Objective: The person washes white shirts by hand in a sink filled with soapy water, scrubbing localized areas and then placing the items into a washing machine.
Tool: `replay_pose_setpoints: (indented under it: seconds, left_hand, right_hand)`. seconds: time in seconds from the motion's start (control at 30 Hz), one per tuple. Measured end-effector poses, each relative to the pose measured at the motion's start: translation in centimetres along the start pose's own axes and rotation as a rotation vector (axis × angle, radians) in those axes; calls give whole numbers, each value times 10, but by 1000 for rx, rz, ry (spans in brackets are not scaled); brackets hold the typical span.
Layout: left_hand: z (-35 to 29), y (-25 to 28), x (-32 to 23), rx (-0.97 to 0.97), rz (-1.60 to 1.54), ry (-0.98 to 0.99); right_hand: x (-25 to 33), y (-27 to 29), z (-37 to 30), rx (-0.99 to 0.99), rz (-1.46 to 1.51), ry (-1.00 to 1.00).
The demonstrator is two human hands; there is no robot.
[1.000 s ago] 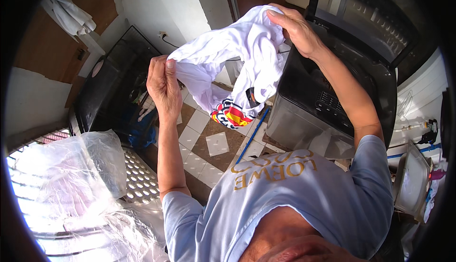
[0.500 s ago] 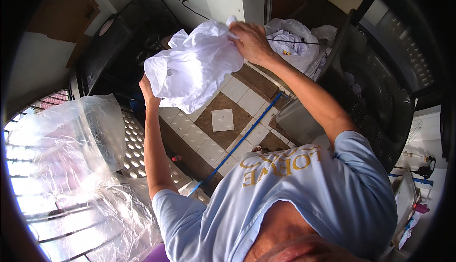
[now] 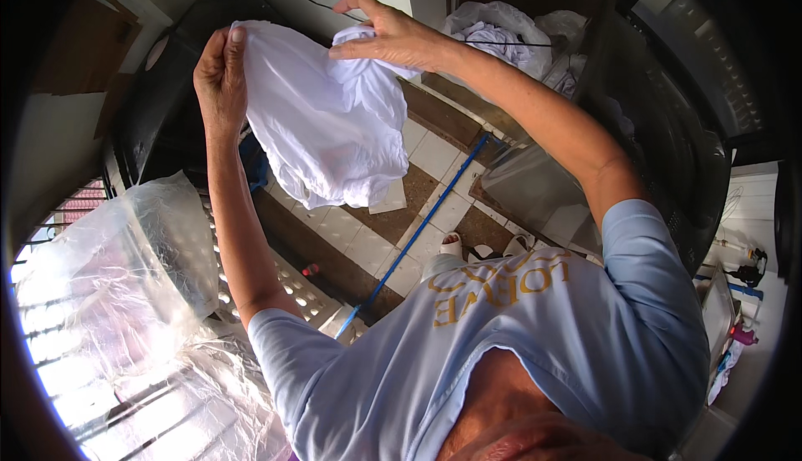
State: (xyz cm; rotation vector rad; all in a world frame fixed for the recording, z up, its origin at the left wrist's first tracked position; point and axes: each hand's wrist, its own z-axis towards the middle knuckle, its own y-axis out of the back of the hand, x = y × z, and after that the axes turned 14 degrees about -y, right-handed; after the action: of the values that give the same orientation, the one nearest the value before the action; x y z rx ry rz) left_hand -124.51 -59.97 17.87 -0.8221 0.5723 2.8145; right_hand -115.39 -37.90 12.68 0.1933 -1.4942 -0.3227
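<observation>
Above the tiled floor [image 3: 434, 156], the white garment [image 3: 326, 127] hangs between both raised hands; the left hand [image 3: 219, 76] pinches its upper left edge; the right hand [image 3: 393, 35] grips bunched cloth at its top right.

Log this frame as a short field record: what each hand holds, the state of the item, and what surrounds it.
left hand: pinches one edge of the white garment
right hand: grips a bunched part of the same garment
garment state: held up in the air, hanging crumpled between the hands
below: tiled floor, blue-handled stick
left side: clear plastic sheet
right side: dark machine
</observation>
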Motion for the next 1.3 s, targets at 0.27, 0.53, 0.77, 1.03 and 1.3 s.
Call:
replay_pose_setpoints:
  seconds: [0.27,0.53,0.77,1.03,1.3]
  left_hand:
    - [-39,-88,-94,-343,-130,-248]
    - [-68,-164,-121,-270,-577,245]
    - [69,-254,-249,-252,-971,87]
    - [49,-445,-258,110,-1291,117]
    - [-49,-463,-184,1326,-341,-125]
  right_hand:
    - [124,51,-28,207,386,135]
    - [192,164,-114,6,326,452]
    - [163,258,-214,-295,143,464]
    - [94,359,-340,-788,-227,496]
    - [-94,349,-474,-363,-1242,-1187]
